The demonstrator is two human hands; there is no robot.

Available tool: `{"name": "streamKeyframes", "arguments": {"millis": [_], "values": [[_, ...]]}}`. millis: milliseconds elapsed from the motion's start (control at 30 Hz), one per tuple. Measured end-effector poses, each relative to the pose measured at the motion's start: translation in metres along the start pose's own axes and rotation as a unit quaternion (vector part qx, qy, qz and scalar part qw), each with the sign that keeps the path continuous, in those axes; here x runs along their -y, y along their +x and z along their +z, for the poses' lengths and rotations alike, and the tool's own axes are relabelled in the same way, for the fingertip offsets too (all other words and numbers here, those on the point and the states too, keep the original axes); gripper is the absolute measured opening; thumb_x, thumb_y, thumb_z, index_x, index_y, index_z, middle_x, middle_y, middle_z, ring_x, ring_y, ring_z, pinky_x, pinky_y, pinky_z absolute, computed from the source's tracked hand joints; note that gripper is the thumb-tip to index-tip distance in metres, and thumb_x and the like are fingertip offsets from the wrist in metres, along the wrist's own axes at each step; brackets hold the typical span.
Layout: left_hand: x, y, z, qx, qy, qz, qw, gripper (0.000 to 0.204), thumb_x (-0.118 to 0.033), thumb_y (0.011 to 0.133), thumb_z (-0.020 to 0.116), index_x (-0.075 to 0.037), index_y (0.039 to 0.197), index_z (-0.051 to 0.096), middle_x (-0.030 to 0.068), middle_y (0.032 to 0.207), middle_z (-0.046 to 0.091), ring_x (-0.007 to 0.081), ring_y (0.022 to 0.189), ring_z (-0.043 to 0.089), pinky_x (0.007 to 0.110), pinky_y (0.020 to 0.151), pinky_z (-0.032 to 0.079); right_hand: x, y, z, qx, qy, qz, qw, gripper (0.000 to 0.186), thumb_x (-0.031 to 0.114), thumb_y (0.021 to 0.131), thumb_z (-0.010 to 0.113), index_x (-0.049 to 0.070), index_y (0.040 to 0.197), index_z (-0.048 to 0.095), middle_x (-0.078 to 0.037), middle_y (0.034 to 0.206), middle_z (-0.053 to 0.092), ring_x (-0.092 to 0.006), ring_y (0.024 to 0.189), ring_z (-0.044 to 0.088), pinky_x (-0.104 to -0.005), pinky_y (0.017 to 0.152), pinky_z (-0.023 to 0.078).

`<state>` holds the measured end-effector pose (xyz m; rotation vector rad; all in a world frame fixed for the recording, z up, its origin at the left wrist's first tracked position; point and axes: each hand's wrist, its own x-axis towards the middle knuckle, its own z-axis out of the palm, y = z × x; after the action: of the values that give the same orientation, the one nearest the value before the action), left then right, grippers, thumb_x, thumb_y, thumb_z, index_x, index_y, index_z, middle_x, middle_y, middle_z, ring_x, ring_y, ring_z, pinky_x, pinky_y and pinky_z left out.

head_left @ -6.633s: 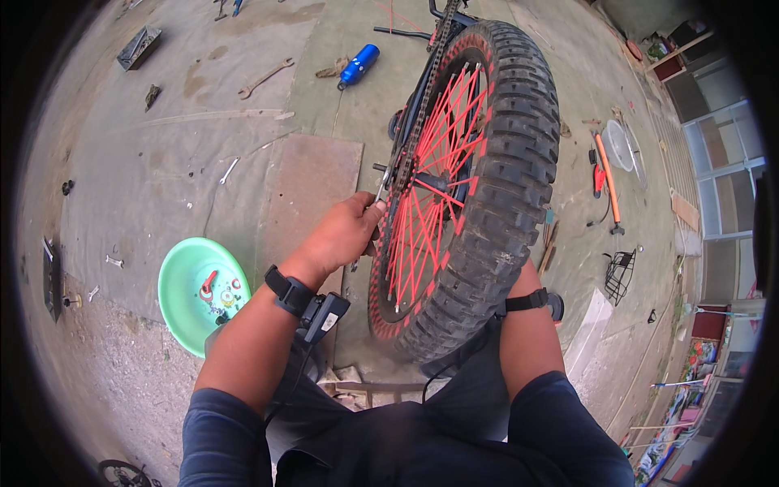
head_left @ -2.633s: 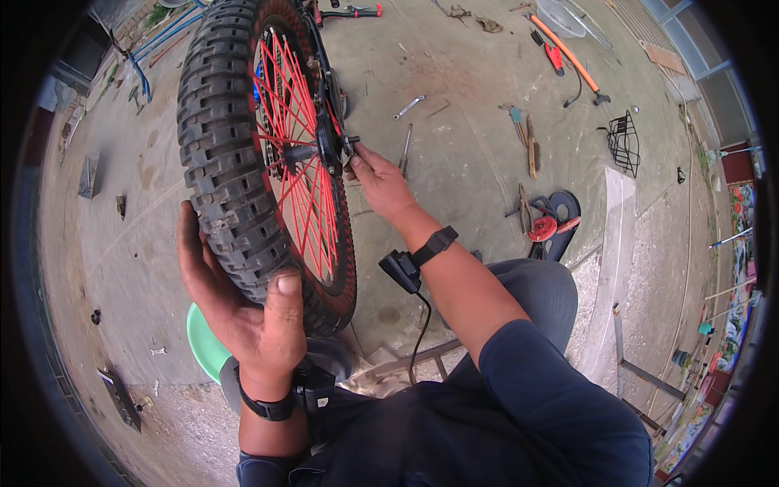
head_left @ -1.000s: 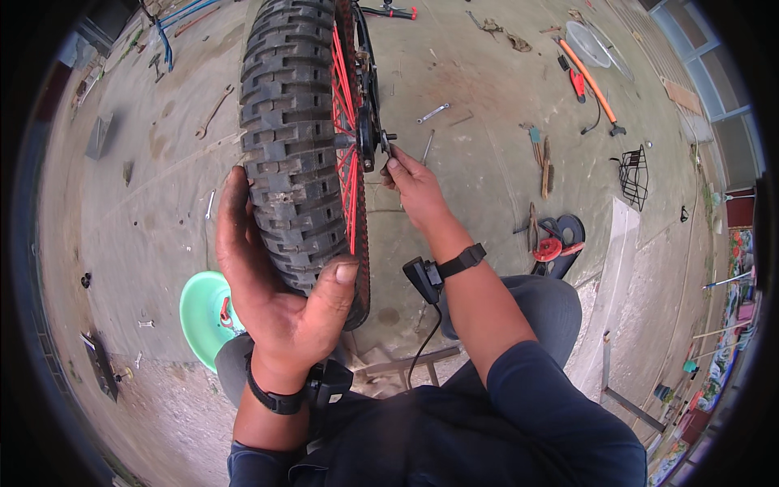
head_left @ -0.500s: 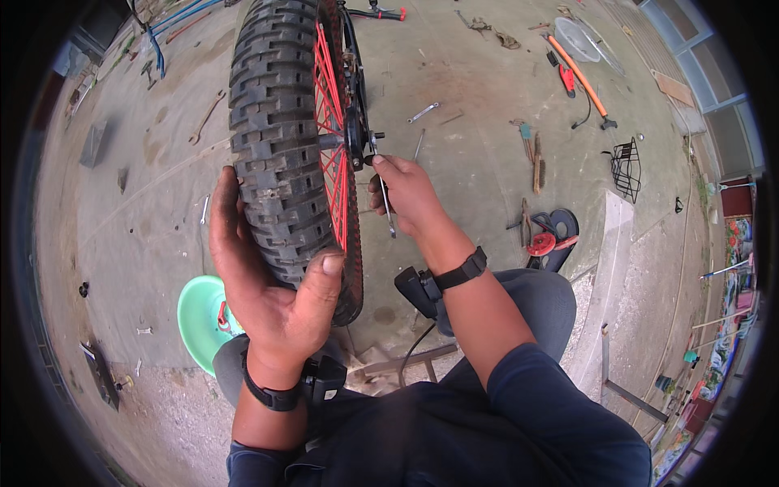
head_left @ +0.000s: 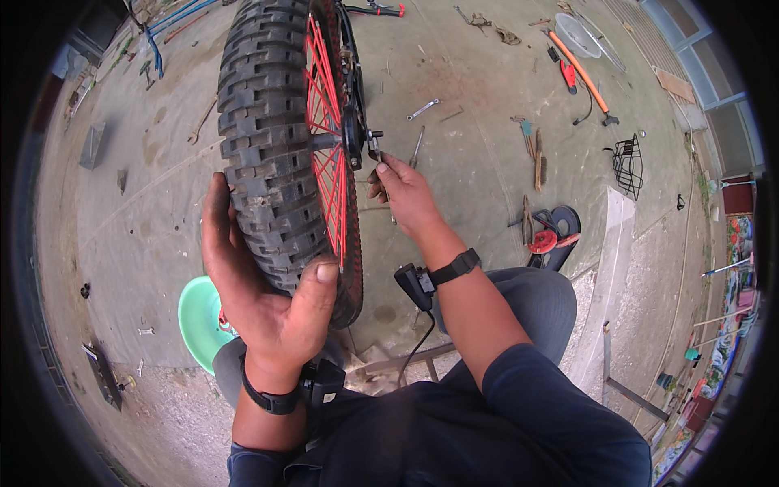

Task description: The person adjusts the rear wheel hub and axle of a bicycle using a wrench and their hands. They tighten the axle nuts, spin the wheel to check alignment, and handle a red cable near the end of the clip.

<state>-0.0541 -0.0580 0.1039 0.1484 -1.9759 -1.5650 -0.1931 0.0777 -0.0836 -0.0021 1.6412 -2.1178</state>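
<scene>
An upright bicycle wheel with a thick black knobby tyre [head_left: 268,154] and red spokes [head_left: 323,73] stands in front of me. My left hand [head_left: 272,321] cups the near end of the tyre, its thumb on the right side and fingers along the left. On the wheel's right side, my right hand [head_left: 408,195] grips a slim metal wrench [head_left: 374,150]. The wrench's upper end is at the hub axle [head_left: 376,135], just below the protruding end; whether it sits on a nut I cannot tell. Most of its shaft is hidden by my fingers.
A loose wrench [head_left: 423,109] and a thin metal rod [head_left: 418,146] lie right of the wheel. Farther right are an orange pump [head_left: 578,71], a black wire basket [head_left: 627,166] and pliers [head_left: 527,221] beside a red disc [head_left: 543,241]. A green basin [head_left: 195,312] sits by my left knee.
The wheel has shifted slightly left, my left hand with it. My right hand has turned a little, and the wrench shaft that showed below the fingers is now mostly hidden.
</scene>
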Motion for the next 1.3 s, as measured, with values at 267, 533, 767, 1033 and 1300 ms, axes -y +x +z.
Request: {"name": "streamKeyframes", "arguments": {"millis": [267,533,767,1033,1300], "values": [[0.001,-0.001,-0.001,0.002,0.003,0.002,1.0,0.109,-0.035,0.082,0.082,0.007,0.157,0.016,0.0255,0.152,0.036,0.0323,0.139,0.042,0.042,0.117,0.03,-0.013,0.021,0.0,0.015,-0.022,-0.101,0.995,0.046,0.026,0.107,0.053,0.001,0.146,0.051,-0.004,0.107,0.068,-0.0129,0.092,0.062,-0.0294,0.086,0.051],[0.0,-0.001,0.0,0.002,-0.003,-0.001,1.0,0.109,-0.036,0.082,0.083,0.006,0.157,0.016,0.0253,0.151,0.038,0.0312,0.138,0.043,0.042,0.116,0.031,-0.026,0.036,-0.013,-0.006,-0.16,-0.176,0.971,0.042,0.02,0.106,0.056,0.001,0.144,0.054,-0.003,0.104,0.065,-0.0117,0.093,0.062,-0.029,0.088,0.052],[0.001,-0.001,0.0,0.004,0.003,0.006,1.0,0.109,-0.035,0.082,0.082,0.006,0.157,0.016,0.0245,0.15,0.039,0.0307,0.136,0.044,0.041,0.115,0.032,-0.026,0.032,-0.009,0.001,-0.09,-0.124,0.988,0.041,0.023,0.107,0.055,0.003,0.142,0.056,-0.002,0.098,0.065,-0.0102,0.085,0.062,-0.027,0.079,0.052],[0.003,-0.002,-0.001,0.004,0.001,0.016,1.0,0.107,-0.033,0.083,0.082,0.006,0.157,0.016,0.0253,0.152,0.037,0.0312,0.139,0.042,0.042,0.117,0.031,0.006,0.007,0.01,-0.02,-0.017,0.011,1.0,0.033,0.026,0.106,0.056,0.003,0.129,0.063,-0.003,0.082,0.063,-0.0103,0.066,0.058,-0.0265,0.058,0.048],[0.004,-0.003,-0.001,0.01,0.003,0.017,1.0,0.105,-0.031,0.083,0.081,0.006,0.157,0.016,0.025,0.154,0.035,0.0315,0.14,0.04,0.042,0.118,0.028,0.038,-0.009,0.019,-0.048,-0.009,0.091,0.995,0.034,0.032,0.104,0.057,0.004,0.122,0.065,-0.003,0.079,0.062,-0.0102,0.052,0.051,-0.0264,0.047,0.04]]}}
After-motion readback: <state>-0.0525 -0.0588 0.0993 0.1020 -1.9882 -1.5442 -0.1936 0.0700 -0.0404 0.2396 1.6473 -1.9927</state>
